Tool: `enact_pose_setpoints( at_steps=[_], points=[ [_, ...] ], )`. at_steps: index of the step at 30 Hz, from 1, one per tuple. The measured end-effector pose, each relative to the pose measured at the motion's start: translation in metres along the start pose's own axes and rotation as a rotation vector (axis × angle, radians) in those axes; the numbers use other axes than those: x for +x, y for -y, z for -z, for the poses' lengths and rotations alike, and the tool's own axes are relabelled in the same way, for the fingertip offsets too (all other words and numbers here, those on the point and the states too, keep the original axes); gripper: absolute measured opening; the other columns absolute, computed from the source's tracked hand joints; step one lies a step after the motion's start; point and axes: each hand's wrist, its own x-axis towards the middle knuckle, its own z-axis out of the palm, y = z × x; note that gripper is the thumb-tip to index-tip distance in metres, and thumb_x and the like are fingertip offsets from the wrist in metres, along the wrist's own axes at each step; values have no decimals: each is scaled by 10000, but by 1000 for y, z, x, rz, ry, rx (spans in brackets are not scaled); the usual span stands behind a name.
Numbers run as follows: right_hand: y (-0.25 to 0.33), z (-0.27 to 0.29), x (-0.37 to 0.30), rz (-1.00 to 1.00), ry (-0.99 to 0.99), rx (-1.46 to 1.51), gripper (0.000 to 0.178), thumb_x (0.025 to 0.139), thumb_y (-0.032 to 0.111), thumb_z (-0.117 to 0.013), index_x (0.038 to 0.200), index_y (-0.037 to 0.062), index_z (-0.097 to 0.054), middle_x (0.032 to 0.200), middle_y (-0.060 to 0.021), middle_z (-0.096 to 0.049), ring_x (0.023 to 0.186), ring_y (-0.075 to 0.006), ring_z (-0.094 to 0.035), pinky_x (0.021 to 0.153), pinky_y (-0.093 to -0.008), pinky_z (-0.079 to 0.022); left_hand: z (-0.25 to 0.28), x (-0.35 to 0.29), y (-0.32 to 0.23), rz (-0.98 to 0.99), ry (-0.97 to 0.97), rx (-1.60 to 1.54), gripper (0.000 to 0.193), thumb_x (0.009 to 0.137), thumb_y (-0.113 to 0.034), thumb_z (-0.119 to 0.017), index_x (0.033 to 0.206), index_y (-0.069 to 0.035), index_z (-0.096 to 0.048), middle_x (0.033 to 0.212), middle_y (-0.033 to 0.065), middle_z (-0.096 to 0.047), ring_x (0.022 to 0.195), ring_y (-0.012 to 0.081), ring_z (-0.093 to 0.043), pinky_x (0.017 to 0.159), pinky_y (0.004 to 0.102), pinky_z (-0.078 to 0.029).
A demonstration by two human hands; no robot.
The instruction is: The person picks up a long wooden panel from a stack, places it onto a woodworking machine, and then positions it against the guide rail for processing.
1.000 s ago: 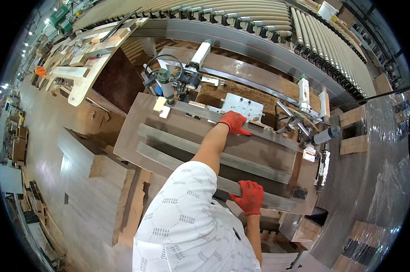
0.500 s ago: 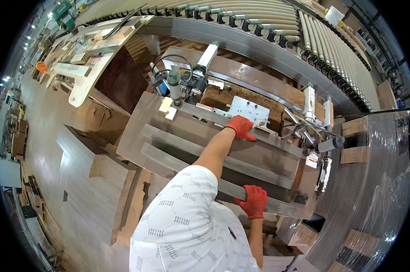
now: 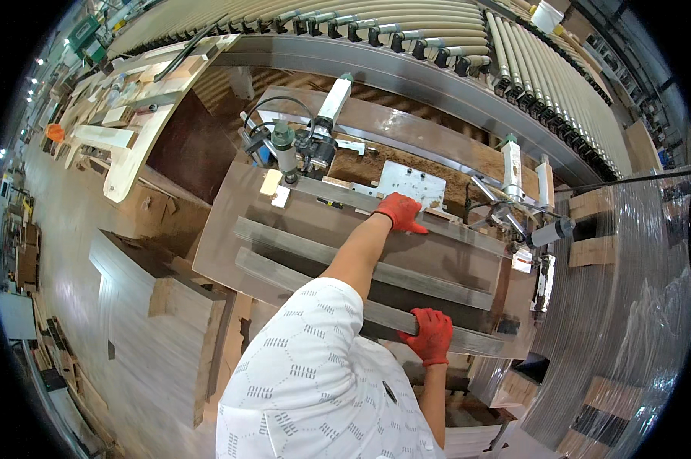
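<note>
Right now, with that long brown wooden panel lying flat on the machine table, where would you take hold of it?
Probably by its long edges: the brown wooden panel lies flat and wide. The left hand already presses near the far edge, the right hand holds the near one; come from the near side.

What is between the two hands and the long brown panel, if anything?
Nothing visible. The left hand in a red glove rests on the far edge of the brown panel, beside the metal plate. The right hand grips the panel's near edge.
</note>
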Motion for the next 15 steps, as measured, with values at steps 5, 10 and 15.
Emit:
enact_pose_setpoints(
  at_steps=[5, 10, 15],
  points=[
    [1, 2, -4, -31, 60, 5, 608, 649, 455, -949, 1157, 200, -733, 1114, -17, -731, 1110, -281, -666, 1004, -464, -472, -5, -6, 0, -8, -30, -4, 828, 814, -848, -691, 1033, -53, -763, 1057, 180, -791, 1017, 390, -769, 895, 525, -601],
    [2, -2, -15, -8, 8, 2, 595, 652, 454, -949, 1145, 197, -737, 1110, -13, -734, 1103, -274, -667, 1001, -457, -470, -9, -12, -7, -23, -40, -17, 821, 826, -828, -694, 1083, -50, -750, 1117, 181, -786, 1078, 391, -752, 929, 517, -593],
    [6, 3, -22, 2, 7, -35, 597, 657, 466, -948, 1143, 188, -738, 1117, -17, -738, 1105, -270, -671, 999, -454, -471, -21, -24, -12, -12, -165, 64, 772, 833, -813, -698, 1065, -80, -764, 1086, 143, -779, 1057, 338, -748, 910, 483, -576]
  ],
)
